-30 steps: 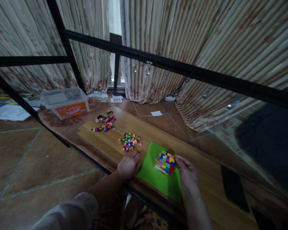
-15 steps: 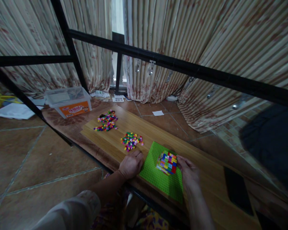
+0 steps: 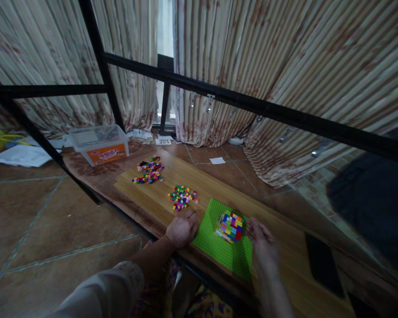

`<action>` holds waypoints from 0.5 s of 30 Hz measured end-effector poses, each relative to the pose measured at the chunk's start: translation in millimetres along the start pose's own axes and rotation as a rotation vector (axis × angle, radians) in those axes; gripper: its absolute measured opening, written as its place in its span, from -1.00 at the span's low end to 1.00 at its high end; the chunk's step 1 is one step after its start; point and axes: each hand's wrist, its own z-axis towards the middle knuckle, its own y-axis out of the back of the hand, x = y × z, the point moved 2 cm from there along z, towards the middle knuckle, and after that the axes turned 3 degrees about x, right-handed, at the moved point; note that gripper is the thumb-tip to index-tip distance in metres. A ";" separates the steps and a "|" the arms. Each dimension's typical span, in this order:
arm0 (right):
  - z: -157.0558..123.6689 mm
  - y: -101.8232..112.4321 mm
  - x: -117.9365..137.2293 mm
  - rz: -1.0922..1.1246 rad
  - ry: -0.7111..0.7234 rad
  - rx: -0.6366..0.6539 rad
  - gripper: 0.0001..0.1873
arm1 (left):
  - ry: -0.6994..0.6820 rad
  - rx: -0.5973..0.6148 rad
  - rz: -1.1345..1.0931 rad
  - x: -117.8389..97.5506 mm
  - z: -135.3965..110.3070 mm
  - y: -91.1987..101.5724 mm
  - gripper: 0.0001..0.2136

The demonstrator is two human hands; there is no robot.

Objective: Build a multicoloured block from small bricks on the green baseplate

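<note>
A green studded baseplate (image 3: 207, 236) lies on the wooden board, and on it stands a boxy block of multicoloured toy bricks (image 3: 231, 226). Just left of the plate, my left hand (image 3: 182, 229) rests on the board with its fingers curled in; whatever they may hold is hidden. My right hand (image 3: 263, 240) is at the plate's right side, thumb and fingers bent together close to the brick block, with a small gap between. Anything in that pinch is too small to make out. Beyond my left hand lies a pile of small loose bricks (image 3: 182, 197).
Another loose brick pile (image 3: 149, 171) lies farther left on the wooden board (image 3: 215, 183). A clear plastic box (image 3: 101, 143) with an orange label stands behind it. A dark flat object (image 3: 323, 263) lies at the right. Black metal bars (image 3: 239, 98) cross in front of the curtains.
My right hand has drawn slightly away from the brick block, its fingers shifting. My left hand stays in place. The whole view has shifted a little.
</note>
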 end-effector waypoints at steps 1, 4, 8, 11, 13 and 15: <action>-2.2 2.5 1.7 -0.002 0.012 -0.032 -0.63 | -0.001 -0.002 -0.004 0.1 0.0 -0.2 -0.86; -11.7 6.7 7.0 -0.036 0.063 -0.092 -0.65 | -0.010 -0.010 -0.013 0.0 0.1 -0.8 -0.87; -35.1 -0.9 18.6 -0.160 0.150 -0.107 -0.61 | -0.005 -0.011 0.000 -0.8 -0.9 -1.9 -0.88; -59.0 -16.6 29.5 -0.254 0.162 -0.073 -0.60 | 0.017 -0.002 0.027 -2.0 -2.1 -2.2 -0.89; -75.0 -30.1 34.8 -0.285 0.174 0.014 -0.60 | 0.020 0.002 0.038 -3.1 -2.6 -1.9 -0.89; -88.7 -43.9 37.1 -0.321 0.218 0.125 -0.62 | 0.017 0.000 0.045 -3.9 -2.8 -1.3 -0.90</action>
